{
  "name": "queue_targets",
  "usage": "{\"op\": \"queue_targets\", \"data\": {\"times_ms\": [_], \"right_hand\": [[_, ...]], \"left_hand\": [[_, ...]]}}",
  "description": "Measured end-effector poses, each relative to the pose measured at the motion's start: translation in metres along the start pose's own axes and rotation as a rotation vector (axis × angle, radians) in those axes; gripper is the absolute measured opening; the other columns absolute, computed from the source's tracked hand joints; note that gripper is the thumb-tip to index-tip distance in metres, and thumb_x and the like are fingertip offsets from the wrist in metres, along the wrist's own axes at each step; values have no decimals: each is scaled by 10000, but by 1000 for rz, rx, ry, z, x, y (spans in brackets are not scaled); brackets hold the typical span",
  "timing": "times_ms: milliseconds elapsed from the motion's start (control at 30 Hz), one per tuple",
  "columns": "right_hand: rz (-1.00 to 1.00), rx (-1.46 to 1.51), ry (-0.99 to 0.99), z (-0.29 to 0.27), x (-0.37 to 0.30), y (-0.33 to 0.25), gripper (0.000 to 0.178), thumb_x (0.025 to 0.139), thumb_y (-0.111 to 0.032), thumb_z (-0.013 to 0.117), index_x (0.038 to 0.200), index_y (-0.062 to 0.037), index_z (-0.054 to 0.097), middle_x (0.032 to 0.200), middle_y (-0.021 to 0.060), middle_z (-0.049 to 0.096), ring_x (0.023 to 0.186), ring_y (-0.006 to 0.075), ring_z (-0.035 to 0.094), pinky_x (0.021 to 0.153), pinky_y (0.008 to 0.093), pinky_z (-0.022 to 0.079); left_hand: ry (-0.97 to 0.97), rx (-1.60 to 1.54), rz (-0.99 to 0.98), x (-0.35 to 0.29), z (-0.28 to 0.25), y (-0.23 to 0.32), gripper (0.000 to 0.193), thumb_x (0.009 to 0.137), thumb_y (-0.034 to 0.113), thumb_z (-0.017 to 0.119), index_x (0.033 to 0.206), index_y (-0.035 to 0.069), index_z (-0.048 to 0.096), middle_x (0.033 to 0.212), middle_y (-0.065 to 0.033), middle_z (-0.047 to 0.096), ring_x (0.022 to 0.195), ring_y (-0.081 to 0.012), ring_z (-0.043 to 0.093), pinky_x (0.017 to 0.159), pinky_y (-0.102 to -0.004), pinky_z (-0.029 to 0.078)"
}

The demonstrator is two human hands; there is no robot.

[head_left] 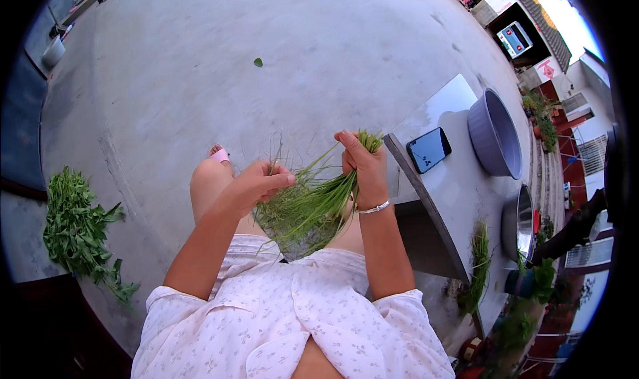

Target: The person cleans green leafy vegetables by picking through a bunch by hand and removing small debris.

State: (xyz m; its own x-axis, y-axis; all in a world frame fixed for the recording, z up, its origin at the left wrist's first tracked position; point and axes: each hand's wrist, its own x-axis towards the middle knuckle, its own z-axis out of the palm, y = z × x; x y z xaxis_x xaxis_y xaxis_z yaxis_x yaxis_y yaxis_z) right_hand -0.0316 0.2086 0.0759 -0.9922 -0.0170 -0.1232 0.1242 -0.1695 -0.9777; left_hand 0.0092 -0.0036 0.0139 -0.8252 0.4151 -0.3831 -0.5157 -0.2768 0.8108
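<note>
Head: green stalks (325,202) through right grip (368,171) (longer part leftward).

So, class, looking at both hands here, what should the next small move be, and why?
Probably the left hand should pick one stray stem from the splayed end of the green bunch: the right hand grips the bunch near its other end, and the loose stems spread unevenly toward the left. Whether the left fingers already pinch one is unclear.

Stalks (327,202) btwn greens (76,222) (L) & tbl (447,196) (R) w/ phone (429,150) atop.
</note>
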Motion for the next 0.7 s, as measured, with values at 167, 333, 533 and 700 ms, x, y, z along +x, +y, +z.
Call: {"op": "queue_targets", "data": {"times_ms": [167, 333, 533, 700], "right_hand": [[-44, 88, 146, -12, 0, -12, 208, 905, -216, 640, 860, -14, 623, 528, -64, 333, 435, 40, 313, 415, 214, 217], [-104, 167, 200, -19, -2, -20, 220, 909, -225, 624, 798, -41, 580, 525, -51, 338, 429, 48, 315, 403, 219, 220], [-24, 164, 80, -25, -10, -1, 265, 868, -215, 649, 689, -109, 485, 551, -35, 402, 466, 57, 365, 418, 212, 275], [28, -118, -59, -7, -20, 8, 299, 835, -145, 691, 624, -114, 482, 576, -40, 476, 496, 32, 398, 456, 217, 284]], "left_hand": [[176, 140, -12, 0, -29, -15, 210, 818, 246, 723, 855, 80, 600, 605, 88, 418, 483, -19, 291, 440, -211, 204], [282, -31, 78, -2, -33, -8, 216, 871, 161, 620, 1031, 29, 559, 749, 41, 486, 554, -24, 358, 462, -196, 266], [-14, -383, 79, 4, -9, -5, 380, 806, 125, 442, 1124, -49, 556, 870, -41, 541, 609, -84, 426, 527, -218, 379], [-185, -418, 33, 5, 5, -6, 420, 815, 147, 441, 1163, -55, 557, 868, -30, 554, 640, -83, 433, 559, -211, 380]]}}
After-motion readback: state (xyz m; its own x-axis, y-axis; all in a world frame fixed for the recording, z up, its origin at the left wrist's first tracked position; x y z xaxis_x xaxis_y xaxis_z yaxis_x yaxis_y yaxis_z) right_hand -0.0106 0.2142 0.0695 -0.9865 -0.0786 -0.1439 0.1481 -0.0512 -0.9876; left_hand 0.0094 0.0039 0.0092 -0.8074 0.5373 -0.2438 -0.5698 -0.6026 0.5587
